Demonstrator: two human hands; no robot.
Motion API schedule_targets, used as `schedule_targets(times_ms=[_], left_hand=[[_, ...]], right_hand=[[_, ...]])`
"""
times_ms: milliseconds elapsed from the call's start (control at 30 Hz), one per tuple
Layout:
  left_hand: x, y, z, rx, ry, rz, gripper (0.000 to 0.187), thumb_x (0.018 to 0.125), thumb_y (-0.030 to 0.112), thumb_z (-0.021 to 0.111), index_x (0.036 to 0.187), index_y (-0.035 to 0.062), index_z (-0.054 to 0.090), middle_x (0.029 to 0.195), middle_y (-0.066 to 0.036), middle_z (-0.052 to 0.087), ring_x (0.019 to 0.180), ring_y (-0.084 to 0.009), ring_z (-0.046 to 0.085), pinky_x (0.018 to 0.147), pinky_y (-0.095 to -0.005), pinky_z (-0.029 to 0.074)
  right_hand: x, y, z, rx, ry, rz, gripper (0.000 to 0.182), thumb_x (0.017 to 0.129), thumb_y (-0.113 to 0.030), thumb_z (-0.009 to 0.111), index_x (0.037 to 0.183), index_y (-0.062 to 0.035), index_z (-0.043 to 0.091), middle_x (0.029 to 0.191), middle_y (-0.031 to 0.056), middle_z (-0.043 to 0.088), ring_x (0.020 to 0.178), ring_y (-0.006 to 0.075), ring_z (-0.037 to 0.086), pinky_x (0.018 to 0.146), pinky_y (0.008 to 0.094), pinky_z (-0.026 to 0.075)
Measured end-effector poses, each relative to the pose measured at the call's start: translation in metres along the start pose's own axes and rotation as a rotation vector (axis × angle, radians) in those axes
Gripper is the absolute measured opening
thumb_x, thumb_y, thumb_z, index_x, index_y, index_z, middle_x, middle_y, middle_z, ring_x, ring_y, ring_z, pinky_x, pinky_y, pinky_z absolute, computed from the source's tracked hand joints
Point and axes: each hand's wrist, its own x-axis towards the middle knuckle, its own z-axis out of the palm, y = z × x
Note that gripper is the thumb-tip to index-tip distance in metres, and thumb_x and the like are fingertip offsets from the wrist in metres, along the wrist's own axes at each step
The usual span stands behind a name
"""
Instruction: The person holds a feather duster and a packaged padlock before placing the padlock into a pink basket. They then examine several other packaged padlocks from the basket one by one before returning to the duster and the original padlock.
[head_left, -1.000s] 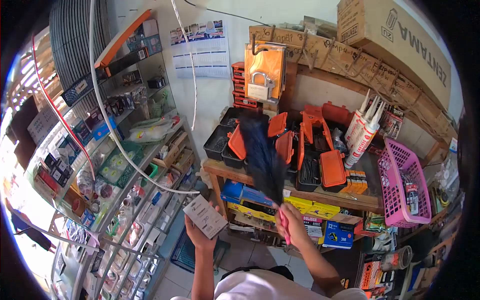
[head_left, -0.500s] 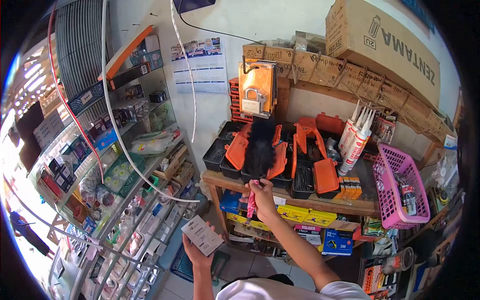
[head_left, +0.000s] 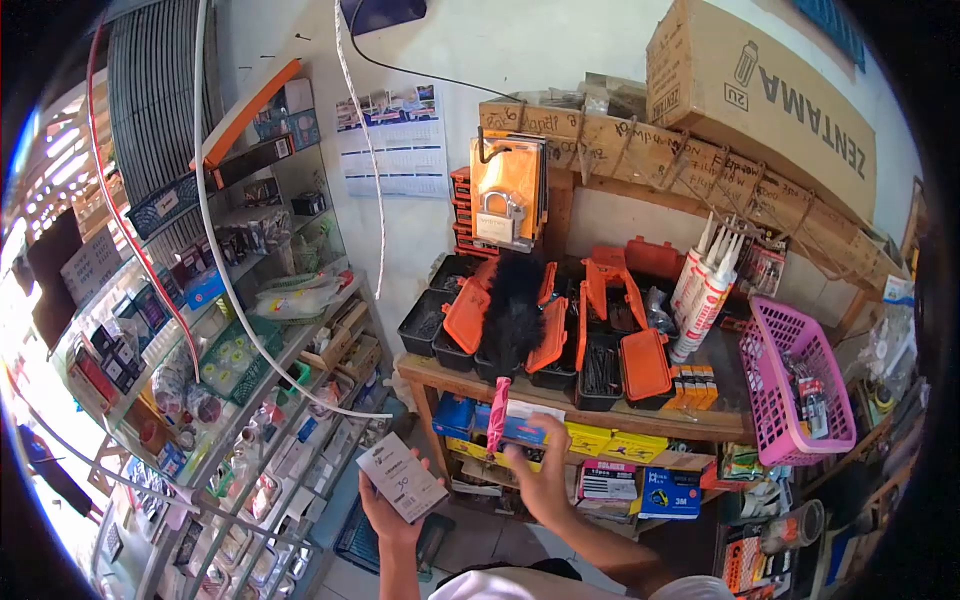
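My left hand (head_left: 384, 515) is wrapped round a small pale box (head_left: 405, 480) with dark print and the handwritten number 30 on its face. A black fluffy duster (head_left: 515, 310) lies over the orange-lidded bins (head_left: 465, 318) on the wooden shelf, its pink handle (head_left: 497, 412) sticking out past the front edge. Just right of and below that handle is my right hand (head_left: 542, 485), fingers and thumb apart, with nothing in it. Black trays (head_left: 601, 368) of dark nails or screws stand beside the duster.
White sealant tubes (head_left: 705, 290) stand at the shelf's right, near a pink basket (head_left: 795, 385). A hanging padlock pack (head_left: 505, 195) is above the bins. A glass display case (head_left: 215, 440) fills the left. A white cable (head_left: 215, 220) hangs in front.
My right hand has let go of the duster's handle and moved down and right, its fingers opening. The duster stays on the bins. My left hand still holds the box, shifted slightly left.
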Motion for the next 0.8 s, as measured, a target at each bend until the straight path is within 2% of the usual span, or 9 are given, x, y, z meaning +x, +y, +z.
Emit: schedule_targets(times_ms=[67, 100, 167, 300, 367, 500, 567, 733, 800], left_hand=[[0.001, 0.001, 0.023, 0.008, -0.024, -0.006, 0.066, 0.097, 0.059, 0.036, 0.144, 0.0137, 0.044, 0.139, -0.016, 0.052, 0.121, -0.0361, 0.055, 0.097, -0.063, 0.045], [0.002, 0.001, 0.039, 0.054, -0.039, -0.009, 0.067, 0.099, 0.059, 0.034, 0.146, 0.0131, 0.041, 0.141, -0.016, 0.05, 0.123, -0.0357, 0.053, 0.099, -0.0616, 0.044], [0.014, -0.004, 0.065, 0.107, -0.058, -0.016, 0.068, 0.1, 0.06, 0.032, 0.148, 0.0125, 0.038, 0.143, -0.016, 0.048, 0.126, -0.0353, 0.051, 0.102, -0.0601, 0.043], [0.036, -0.012, 0.117, 0.163, -0.293, -0.01, 0.067, 0.103, 0.051, 0.038, 0.154, 0.0102, 0.024, 0.151, -0.017, 0.039, 0.136, -0.0321, 0.043, 0.111, -0.049, 0.038], [0.041, -0.012, 0.156, 0.577, -0.302, 0.227, 0.062, 0.103, 0.038, 0.048, 0.151, 0.0042, 0.028, 0.146, -0.018, 0.044, 0.129, -0.0305, 0.048, 0.109, -0.0406, 0.04], [0.067, -0.003, 0.215, 0.754, -0.422, 0.329, 0.072, 0.098, 0.026, 0.06, 0.155, 0.0039, 0.021, 0.153, -0.017, 0.035, 0.135, -0.0263, 0.042, 0.112, -0.0361, 0.034], [0.081, 0.005, 0.237, 1.307, -0.495, 0.664, 0.084, 0.09, 0.024, 0.068, 0.156, 0.0025, 0.019, 0.148, -0.021, 0.036, 0.133, -0.0281, 0.042, 0.112, -0.038, 0.032], [0.092, 0.012, 0.293, 1.716, -0.386, 1.022, 0.09, 0.081, 0.033, 0.074, 0.155, 0.0113, 0.027, 0.128, -0.027, 0.041, 0.119, -0.0409, 0.043, 0.101, -0.0488, 0.033], [0.1, 0.014, 0.31, 1.751, -0.319, 1.204, 0.087, 0.079, 0.034, 0.074, 0.153, 0.0166, 0.034, 0.126, -0.027, 0.042, 0.115, -0.0421, 0.045, 0.096, -0.0507, 0.034]], right_hand=[[-0.001, -0.037, -0.009, -0.501, -0.312, -0.35, 0.049, 0.092, -0.03, 0.066, 0.132, -0.0082, 0.046, 0.132, 0.015, 0.045, 0.125, 0.0302, 0.041, 0.103, 0.0431, 0.029], [0.001, -0.046, -0.009, -0.5, -0.311, -0.342, 0.049, 0.092, -0.03, 0.066, 0.132, -0.0082, 0.046, 0.132, 0.015, 0.045, 0.125, 0.0302, 0.041, 0.103, 0.0431, 0.029], [0.008, -0.059, -0.005, -0.438, -0.735, -0.353, 0.052, 0.091, -0.034, 0.066, 0.132, -0.0056, 0.05, 0.133, 0.0175, 0.043, 0.126, 0.0338, 0.038, 0.106, 0.0453, 0.025], [0.017, -0.062, 0.022, -0.447, -0.694, -0.433, 0.07, 0.09, -0.033, 0.069, 0.145, -0.0037, 0.037, 0.143, 0.0235, 0.039, 0.137, 0.0452, 0.034, 0.111, 0.0506, 0.029], [0.038, -0.074, 0.028, -0.317, -0.679, -0.484, 0.073, 0.089, -0.02, 0.069, 0.148, -0.0029, 0.03, 0.146, 0.0239, 0.037, 0.139, 0.0464, 0.033, 0.113, 0.0487, 0.029], [0.076, -0.083, 0.036, -0.08, -0.667, -0.411, 0.071, 0.092, -0.009, 0.063, 0.151, 0.0002, 0.025, 0.149, 0.0249, 0.035, 0.139, 0.0376, 0.037, 0.112, 0.0434, 0.031], [0.09, -0.089, 0.04, 0.226, -0.682, -0.151, 0.062, 0.094, -0.004, 0.058, 0.149, 0.0017, 0.029, 0.147, 0.0195, 0.041, 0.137, 0.0287, 0.04, 0.112, 0.0394, 0.033], [0.131, -0.1, 0.051, 0.458, -0.632, -0.142, 0.051, 0.097, -0.006, 0.052, 0.145, 0.0042, 0.035, 0.14, 0.0122, 0.048, 0.13, 0.0203, 0.045, 0.109, 0.0341, 0.035], [0.149, -0.097, 0.059, 0.541, -0.543, -0.166, 0.05, 0.102, -0.02, 0.054, 0.145, -0.0027, 0.036, 0.14, 0.0079, 0.049, 0.126, 0.0159, 0.05, 0.105, 0.0315, 0.042]])
